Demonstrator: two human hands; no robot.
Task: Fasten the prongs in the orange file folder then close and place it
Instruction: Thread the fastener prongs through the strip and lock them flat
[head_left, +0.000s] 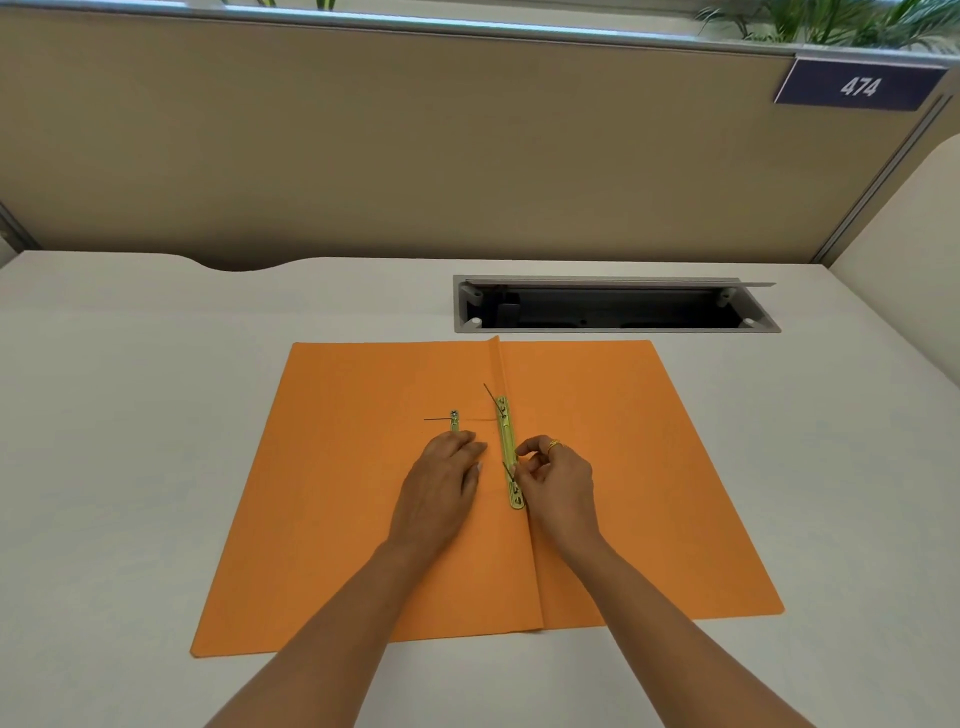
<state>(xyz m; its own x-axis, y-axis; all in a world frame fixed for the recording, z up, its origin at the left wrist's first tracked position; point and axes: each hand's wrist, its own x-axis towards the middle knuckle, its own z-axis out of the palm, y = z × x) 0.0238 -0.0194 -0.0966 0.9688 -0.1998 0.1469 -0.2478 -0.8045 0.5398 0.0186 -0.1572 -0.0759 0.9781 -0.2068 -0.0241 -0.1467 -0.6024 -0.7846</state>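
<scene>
Right grip: the right hand (558, 480) pinches the near prong (509, 472) between thumb and forefinger, just beside the brass bar; a gold ring (554, 444) sits on one finger.
Left grip: the left hand (441, 480) lies palm down and flat on the left leaf, grasping nothing — its fingertips cover the near end of the loose strip.
Table: the pale table (130, 441) carries the folder at its middle, in front of a tan partition (363, 145).
Orange file folder: the orange file folder (337, 519) lies open and flat on the table, both leaves spread, the crease running away from the person.
Cable tray: a grey cable tray (615, 306) is sunk into the table just beyond the folder's far edge, lid raised; the inside is dark, and what it holds cannot be told.
Number plate: a dark plate (860, 85) reading 474 hangs at the partition's upper right.
Brass bar: the brass bar (506, 447) lies along the crease on the right leaf.
Loose strip: a shorter brass strip (454, 421) rests on the left leaf, apart from the bar.
Far prong: the far prong (491, 395) stands up at a slant from the bar's far end — not folded down.
</scene>
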